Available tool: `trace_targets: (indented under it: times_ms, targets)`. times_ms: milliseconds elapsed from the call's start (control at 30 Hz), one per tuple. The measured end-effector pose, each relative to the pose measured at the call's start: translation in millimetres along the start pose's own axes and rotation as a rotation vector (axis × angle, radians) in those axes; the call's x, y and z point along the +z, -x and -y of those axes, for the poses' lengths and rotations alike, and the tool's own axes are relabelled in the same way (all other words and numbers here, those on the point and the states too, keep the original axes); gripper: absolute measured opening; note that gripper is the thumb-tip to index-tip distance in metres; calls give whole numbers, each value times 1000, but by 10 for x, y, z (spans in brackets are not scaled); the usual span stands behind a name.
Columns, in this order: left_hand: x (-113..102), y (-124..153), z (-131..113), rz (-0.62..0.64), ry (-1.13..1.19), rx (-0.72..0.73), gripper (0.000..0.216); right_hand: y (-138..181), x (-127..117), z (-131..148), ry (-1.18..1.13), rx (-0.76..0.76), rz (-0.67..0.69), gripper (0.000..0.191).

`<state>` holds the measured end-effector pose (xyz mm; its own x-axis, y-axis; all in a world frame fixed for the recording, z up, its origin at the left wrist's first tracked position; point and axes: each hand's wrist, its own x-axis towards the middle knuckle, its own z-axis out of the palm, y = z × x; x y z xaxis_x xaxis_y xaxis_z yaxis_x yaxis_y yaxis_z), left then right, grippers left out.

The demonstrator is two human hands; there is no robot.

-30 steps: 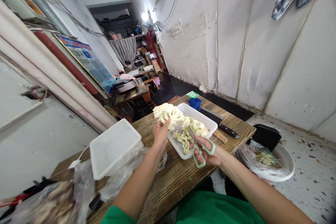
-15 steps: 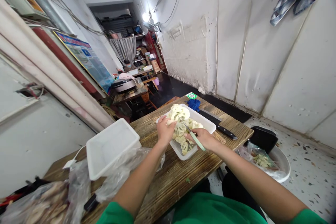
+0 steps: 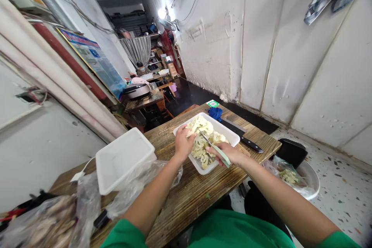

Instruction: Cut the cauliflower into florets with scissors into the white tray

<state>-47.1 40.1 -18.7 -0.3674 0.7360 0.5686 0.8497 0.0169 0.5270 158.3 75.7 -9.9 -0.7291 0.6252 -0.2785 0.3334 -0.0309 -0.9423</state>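
Observation:
My left hand [image 3: 184, 142] is closed around a large piece of cauliflower [image 3: 202, 126] above a white plastic tray [image 3: 232, 136]. In my right hand [image 3: 226, 152] is a small knife with a pale green handle [image 3: 222, 157]. Its blade points up and to the left, with the tip against the cauliflower's stem side. Cut cauliflower florets [image 3: 207, 157] lie in the tray beneath both hands. My fingertips are partly hidden by the cauliflower and the knife handle.
Beyond the tray lie a cleaver [image 3: 251, 145] and a blue cloth [image 3: 215, 114] on the wooden table [image 3: 188, 197]. An upturned-looking white container [image 3: 124, 159] and clear plastic bags [image 3: 139, 186] are at left. A white basin [image 3: 315, 186] with scraps stands at right.
The cauliflower has tipped lower and turned slightly in my left hand. My right hand has shifted a little to the right, with the knife handle turned.

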Motion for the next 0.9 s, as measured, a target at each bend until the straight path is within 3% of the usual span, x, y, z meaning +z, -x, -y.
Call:
trace_targets:
  times_ms: [200,467,733,900]
  targets:
    - [18,1,-47,42,-18,50,17,-39,68,-89,-150,-3,-15,53]
    - [-17,-24,-66,103,-60,114,15,-35,63,-37,-38,58,-96,50]
    - [-107,-128,-141,176,-161,255,13,79,41,-294,-242,32,115,44]
    - [-179,-160,-85,186,-240,347,17,162,94,-218,-353,-15,62,48]
